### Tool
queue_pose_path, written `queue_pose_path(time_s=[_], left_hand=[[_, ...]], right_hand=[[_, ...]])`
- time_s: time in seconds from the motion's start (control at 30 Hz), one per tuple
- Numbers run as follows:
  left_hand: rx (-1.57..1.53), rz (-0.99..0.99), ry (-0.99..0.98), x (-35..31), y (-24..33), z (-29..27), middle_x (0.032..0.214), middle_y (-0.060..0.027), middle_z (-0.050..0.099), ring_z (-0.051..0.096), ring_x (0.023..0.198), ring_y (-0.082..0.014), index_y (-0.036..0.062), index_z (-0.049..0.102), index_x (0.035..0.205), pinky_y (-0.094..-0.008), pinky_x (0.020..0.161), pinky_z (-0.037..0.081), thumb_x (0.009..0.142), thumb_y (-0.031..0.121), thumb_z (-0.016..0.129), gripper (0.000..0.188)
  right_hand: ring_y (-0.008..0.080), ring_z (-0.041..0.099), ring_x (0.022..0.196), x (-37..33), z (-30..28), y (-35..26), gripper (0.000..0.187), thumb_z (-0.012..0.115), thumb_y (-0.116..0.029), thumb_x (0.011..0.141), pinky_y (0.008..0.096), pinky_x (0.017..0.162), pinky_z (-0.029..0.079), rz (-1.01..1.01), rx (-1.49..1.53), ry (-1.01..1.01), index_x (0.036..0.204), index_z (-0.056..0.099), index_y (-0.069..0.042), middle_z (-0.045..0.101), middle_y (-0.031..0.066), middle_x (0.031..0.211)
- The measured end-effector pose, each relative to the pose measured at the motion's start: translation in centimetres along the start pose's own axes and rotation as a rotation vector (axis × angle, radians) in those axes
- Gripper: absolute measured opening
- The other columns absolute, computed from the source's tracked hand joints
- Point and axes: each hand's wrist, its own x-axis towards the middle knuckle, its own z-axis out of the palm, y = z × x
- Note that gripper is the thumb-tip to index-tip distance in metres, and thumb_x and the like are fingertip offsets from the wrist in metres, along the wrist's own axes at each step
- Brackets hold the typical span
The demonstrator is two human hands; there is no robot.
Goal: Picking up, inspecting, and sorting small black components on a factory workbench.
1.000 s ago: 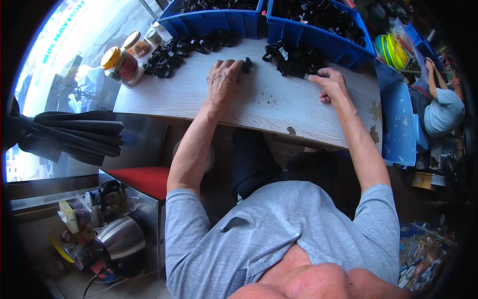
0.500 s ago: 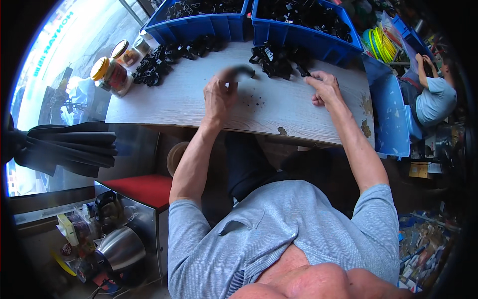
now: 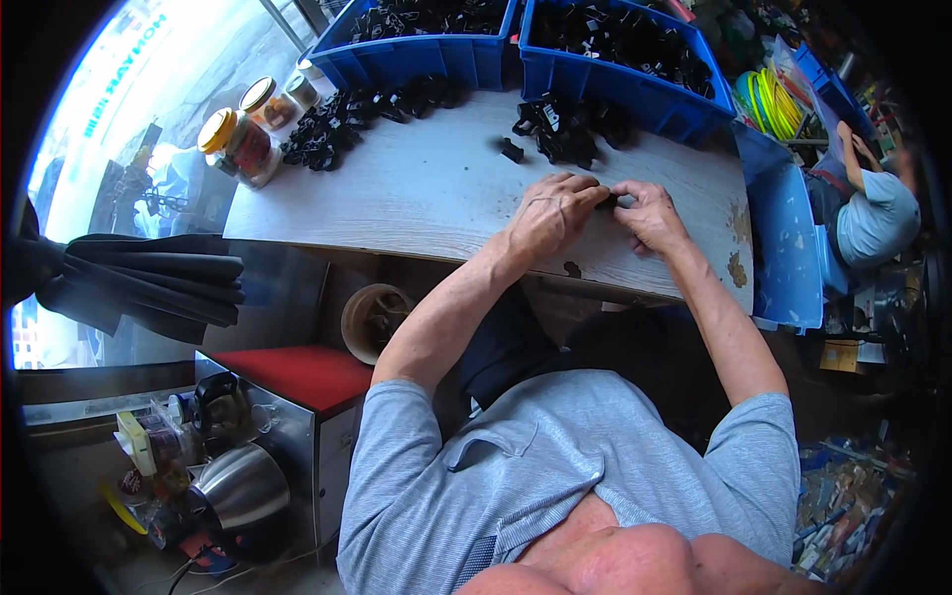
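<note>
Over the right half of the table, my left hand (image 3: 557, 211) and my right hand (image 3: 652, 218) meet at the fingertips. Both are closed on a small black part (image 3: 609, 200), mostly covered by the fingers; its exact kind cannot be made out. Just beyond them lies a heap of small black plastic parts (image 3: 563, 134), some with shiny metal bits. One loose black part (image 3: 511, 150) rests left of that heap. Farther left, a second spread of black parts (image 3: 322, 134) reaches along the back of the pale wooden table (image 3: 436, 188).
Two blue bins (image 3: 416, 61) full of black parts stand along the far edge. Lidded jars (image 3: 241, 149) are at the left end. A light-blue tub (image 3: 788, 243) sits off the right edge, with another person (image 3: 878, 213) beyond it. A red-topped cabinet (image 3: 293, 377) is lower left.
My left hand has moved right and dropped its blurred motion, joining my right hand. My right hand has drawn back from the heap with a black part. One loose part now lies left of the heap.
</note>
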Motion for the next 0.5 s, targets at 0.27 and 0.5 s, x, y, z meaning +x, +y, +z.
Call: queue_pose_path(time_s=[0.27,0.5], left_hand=[[-0.012,0.0,-0.053,-0.1,-0.1,-0.1,0.117,-0.0153,0.07,0.069,0.105,-0.0332,0.0051,0.069,0.119,-0.0405,0.09,0.055,0.085,0.003,0.067,0.034],[0.088,0.029,-0.067,-0.9,0.6,-0.1,0.128,-0.0125,0.067,0.063,0.121,-0.0316,0.0071,0.065,0.127,-0.0416,0.103,0.049,0.086,0.005,0.067,0.041]], right_hand=[[0.0113,0.055,0.045,-0.3,0.0,-0.9,0.033,0.068,-0.013,0.085,0.0276,0.041,0.046,0.025,-0.018,-0.011,0.117,0.07,-0.01,0.057,0.0013,0.059],[0.0114,0.054,0.043,-0.3,-0.3,-1.1,0.033,0.071,-0.014,0.084,0.0273,0.04,0.045,0.002,-0.011,-0.045,0.116,0.069,-0.009,0.055,0.0016,0.057]])
